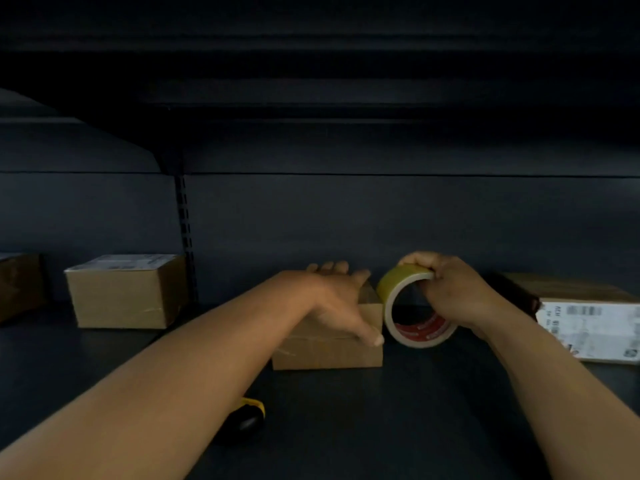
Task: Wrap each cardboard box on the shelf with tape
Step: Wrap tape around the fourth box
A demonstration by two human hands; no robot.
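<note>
Left hand (pixel 341 299) flat on the small box (pixel 329 344), right hand (pixel 450 292) gripping the tape roll (pixel 412 306), so I'd keep the tape taut while pulling.

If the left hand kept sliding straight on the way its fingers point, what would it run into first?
Probably the tape roll. The left hand lies on the small cardboard box with fingers pointing right, and the roll, gripped by the right hand, stands just past the box's right edge. Depth is unclear, so it might pass behind.
</note>
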